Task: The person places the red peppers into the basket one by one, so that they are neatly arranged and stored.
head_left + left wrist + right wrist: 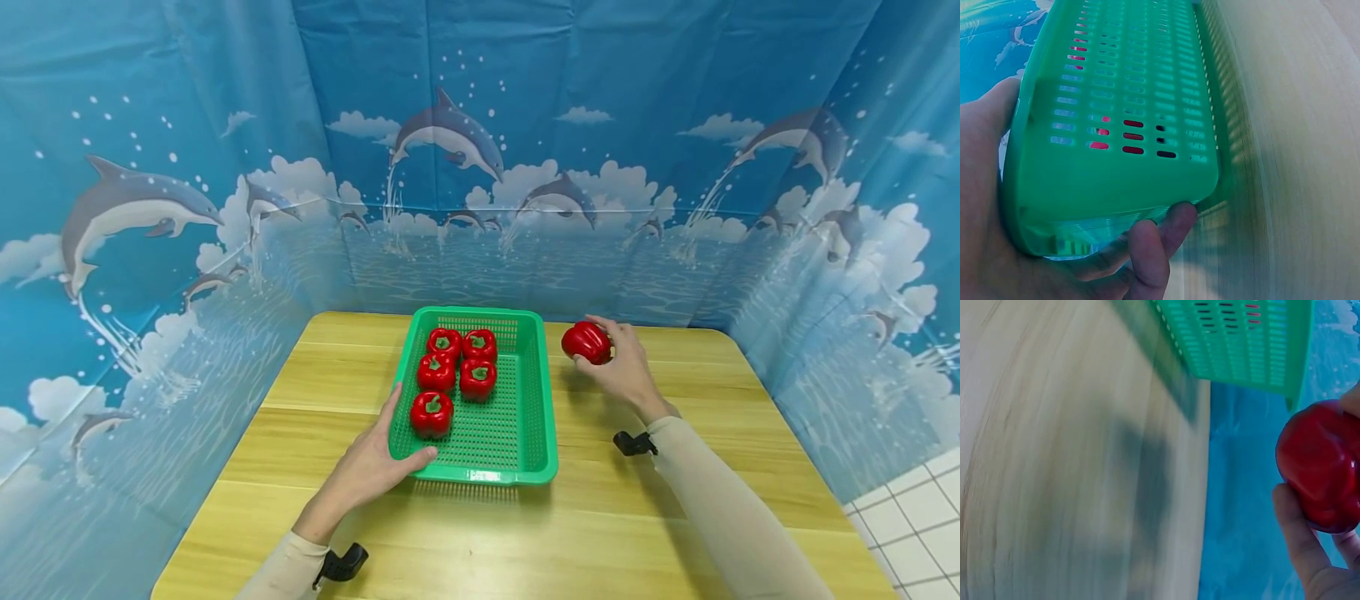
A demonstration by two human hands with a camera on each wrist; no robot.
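A green plastic basket (551, 417) with slotted walls holds several red bell peppers (478, 379), grouped toward its left side with stems upward. My left hand (363, 468) grips the basket's near left corner, thumb over the rim. In the left wrist view, its fingers (1149, 259) curl round the outside of the green wall (1110, 184). To the right of the basket, my right hand (628, 371) holds another red bell pepper (587, 342) above the table. The right wrist view shows this pepper (1319, 465) between thumb and fingers, apart from the basket.
The basket is over a wooden table (660, 500), near its back edge. A blue curtain (465, 267) printed with dolphins hangs behind and on both sides. White tiles (911, 508) show at the lower right.
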